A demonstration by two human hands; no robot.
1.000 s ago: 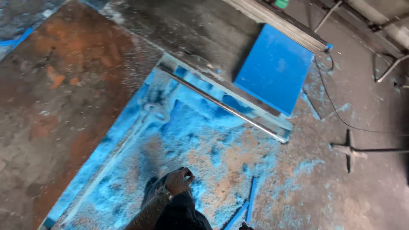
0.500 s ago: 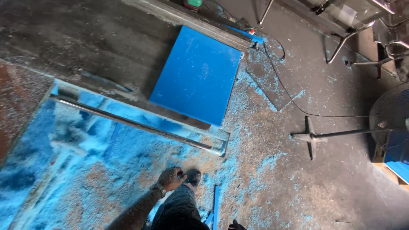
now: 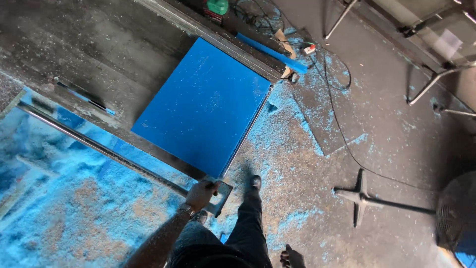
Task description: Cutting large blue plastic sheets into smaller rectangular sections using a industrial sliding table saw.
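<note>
A large blue panel (image 3: 208, 104) lies flat on the dusty floor, one corner pointing toward me. A long metal rail (image 3: 99, 146) runs from the left edge down to a grey end plate (image 3: 223, 194) just below that corner. My left hand (image 3: 201, 193), with a watch on the wrist, is curled over the end plate's edge. My right hand (image 3: 291, 258) hangs at the bottom edge, fingers loose and holding nothing. My dark-trousered leg and shoe (image 3: 255, 182) step forward beside the plate.
Blue shavings and sawdust (image 3: 74, 213) cover the floor at left. A cross-shaped metal stand base (image 3: 359, 196) and a black cable (image 3: 342, 134) lie at right, with a round fan (image 3: 456, 213) at the edge. A green container (image 3: 217, 6) and a blue strip (image 3: 270, 52) sit at top.
I have stepped forward and the view has swung right, bringing the blue panel close. My left hand went from hanging by my leg to gripping the rail's end plate.
</note>
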